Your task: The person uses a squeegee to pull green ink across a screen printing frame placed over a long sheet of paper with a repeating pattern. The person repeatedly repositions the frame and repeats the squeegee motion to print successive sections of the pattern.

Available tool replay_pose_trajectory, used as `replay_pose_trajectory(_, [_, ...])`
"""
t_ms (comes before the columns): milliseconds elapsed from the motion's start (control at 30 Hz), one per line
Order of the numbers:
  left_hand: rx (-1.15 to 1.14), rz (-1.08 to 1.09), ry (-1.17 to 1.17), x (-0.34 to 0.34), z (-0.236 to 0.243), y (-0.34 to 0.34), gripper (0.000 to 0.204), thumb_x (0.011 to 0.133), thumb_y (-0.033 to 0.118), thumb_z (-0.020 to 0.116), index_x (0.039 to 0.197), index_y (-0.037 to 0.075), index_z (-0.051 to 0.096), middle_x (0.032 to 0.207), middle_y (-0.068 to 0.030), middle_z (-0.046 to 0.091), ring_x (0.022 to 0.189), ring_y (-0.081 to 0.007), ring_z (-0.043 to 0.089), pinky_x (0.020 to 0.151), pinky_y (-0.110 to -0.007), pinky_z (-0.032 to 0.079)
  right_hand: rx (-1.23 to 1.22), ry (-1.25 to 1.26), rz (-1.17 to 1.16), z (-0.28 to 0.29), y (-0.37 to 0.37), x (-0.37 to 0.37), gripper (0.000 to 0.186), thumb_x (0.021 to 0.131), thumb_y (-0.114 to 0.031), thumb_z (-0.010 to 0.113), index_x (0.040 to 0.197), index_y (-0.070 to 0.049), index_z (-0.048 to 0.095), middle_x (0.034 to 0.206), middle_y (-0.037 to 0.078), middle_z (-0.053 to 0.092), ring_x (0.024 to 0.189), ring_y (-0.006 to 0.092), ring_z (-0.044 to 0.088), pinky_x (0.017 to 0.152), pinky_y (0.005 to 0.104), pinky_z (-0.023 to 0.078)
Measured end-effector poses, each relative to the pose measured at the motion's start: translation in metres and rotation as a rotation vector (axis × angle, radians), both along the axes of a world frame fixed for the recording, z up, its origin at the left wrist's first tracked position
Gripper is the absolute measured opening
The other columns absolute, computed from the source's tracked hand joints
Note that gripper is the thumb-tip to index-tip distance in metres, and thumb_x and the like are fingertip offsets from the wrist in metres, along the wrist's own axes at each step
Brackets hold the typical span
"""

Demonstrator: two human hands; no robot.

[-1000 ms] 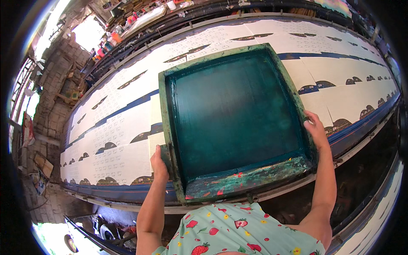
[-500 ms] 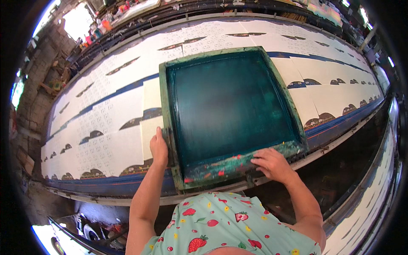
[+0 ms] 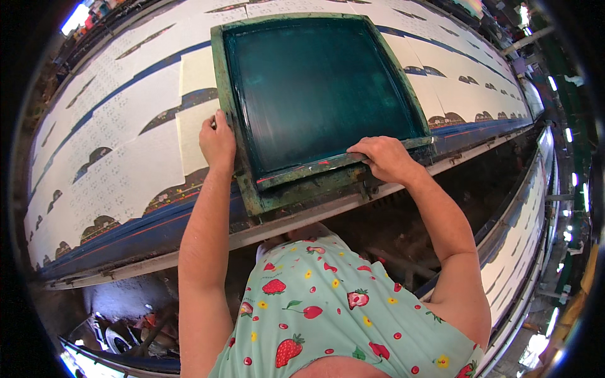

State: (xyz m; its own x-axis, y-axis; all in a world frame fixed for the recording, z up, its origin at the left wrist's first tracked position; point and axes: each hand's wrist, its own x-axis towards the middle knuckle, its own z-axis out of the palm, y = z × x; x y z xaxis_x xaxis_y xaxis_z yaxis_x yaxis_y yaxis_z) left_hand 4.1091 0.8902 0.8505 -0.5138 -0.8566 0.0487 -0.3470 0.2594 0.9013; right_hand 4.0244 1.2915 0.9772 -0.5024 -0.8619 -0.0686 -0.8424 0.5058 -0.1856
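Note:
A screen printing frame (image 3: 249, 200) with a worn green rim and dark teal mesh (image 3: 321, 88) lies on the long printing table. Along its near end stands a paint-stained squeegee (image 3: 293, 176), a long bar spanning most of the mesh width, seen nearly edge-on. My right hand (image 3: 386, 157) grips the squeegee right of its middle, thumb and fingers closed over its top edge. At the frame's left side, my left hand (image 3: 217, 143) is closed on the outer edge, fingers curled. What lies beneath the mesh is hidden.
Pale printed sheets (image 3: 132, 151) with dark arched patterns cover the table on both sides. A metal rail (image 3: 252, 234) runs along the near edge. Another table with sheets (image 3: 510, 233) stands at the right. Clutter (image 3: 126, 334) sits below at left.
My right hand has closed on the squeegee, which has gone from lying flat to standing more upright. My left hand's extended finger has curled in. The view has shifted, so the frame appears higher.

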Motion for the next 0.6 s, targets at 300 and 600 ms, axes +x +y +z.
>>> replay_pose_trajectory(300, [0.061, -0.007, 0.038, 0.002, 0.001, 0.001, 0.064, 0.112, 0.051, 0.06, 0.136, -0.007, 0.073, 0.128, -0.0286, 0.077, 0.121, -0.0424, 0.074, 0.106, -0.049, 0.055, -0.241, 0.238, 0.058, -0.044, -0.005, 0.005, 0.043, 0.088, 0.002, 0.071, 0.128, -0.012, 0.079, 0.119, 0.009, 0.079, 0.112, 0.032, 0.075, 0.094, 0.0449, 0.058])
replay_pose_trajectory(600, [0.106, -0.022, 0.05, 0.006, 0.014, 0.005, 0.056, 0.115, 0.043, 0.059, 0.135, -0.007, 0.072, 0.126, -0.0242, 0.078, 0.118, -0.0338, 0.074, 0.105, -0.043, 0.054, -0.336, 0.403, 0.063, -0.069, -0.079, -0.123, 0.043, 0.086, -0.001, 0.071, 0.127, -0.013, 0.078, 0.117, 0.01, 0.077, 0.111, 0.0301, 0.074, 0.091, 0.0441, 0.055])
